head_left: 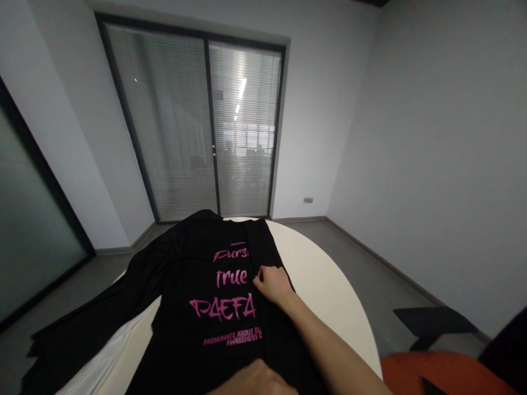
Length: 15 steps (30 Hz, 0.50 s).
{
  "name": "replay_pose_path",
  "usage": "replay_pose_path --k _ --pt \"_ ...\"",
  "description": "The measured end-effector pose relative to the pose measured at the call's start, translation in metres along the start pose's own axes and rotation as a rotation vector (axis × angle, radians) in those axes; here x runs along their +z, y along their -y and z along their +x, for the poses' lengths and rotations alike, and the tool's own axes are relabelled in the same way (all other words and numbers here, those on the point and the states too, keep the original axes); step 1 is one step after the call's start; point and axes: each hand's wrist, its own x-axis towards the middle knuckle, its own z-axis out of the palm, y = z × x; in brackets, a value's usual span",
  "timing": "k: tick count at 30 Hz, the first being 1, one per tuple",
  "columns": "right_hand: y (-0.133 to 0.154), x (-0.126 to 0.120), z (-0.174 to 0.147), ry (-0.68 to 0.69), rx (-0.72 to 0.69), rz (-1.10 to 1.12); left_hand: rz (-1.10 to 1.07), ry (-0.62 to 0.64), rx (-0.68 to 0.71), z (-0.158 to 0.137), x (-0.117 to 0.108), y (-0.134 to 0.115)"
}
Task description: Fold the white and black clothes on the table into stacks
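Note:
A black long-sleeved shirt (206, 285) with pink lettering lies spread on a round cream-coloured table (317, 263). Its right side is folded inward as a long strip (267, 252) that covers the ends of the printed words. My right hand (274, 282) is closed, with thumb and fingers pinched at the inner edge of this strip, about halfway up. Close to me, at the bottom of the view, my left hand (257, 378) is curled on the lower part of the same strip; its fingertips are hidden. The other sleeve (102, 307) stretches out to the left, past the table's edge.
White cloth (111, 356) shows beneath the left sleeve. An orange chair (436, 370) with a black armrest (432, 321) stands at the lower right, close to the table. Beyond the table are a glass door with blinds (242, 137) and a wall socket (308, 200).

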Motion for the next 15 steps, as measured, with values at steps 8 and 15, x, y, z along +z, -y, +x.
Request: replay_pose_path --k 8,15 --pt "-0.035 0.003 -0.004 0.042 -0.413 0.404 -0.034 0.056 -0.557 -0.018 -0.074 0.011" --pt "-0.049 0.01 -0.011 0.146 -0.296 0.163 -0.248 0.199 -0.729 -0.028 -0.093 0.022"
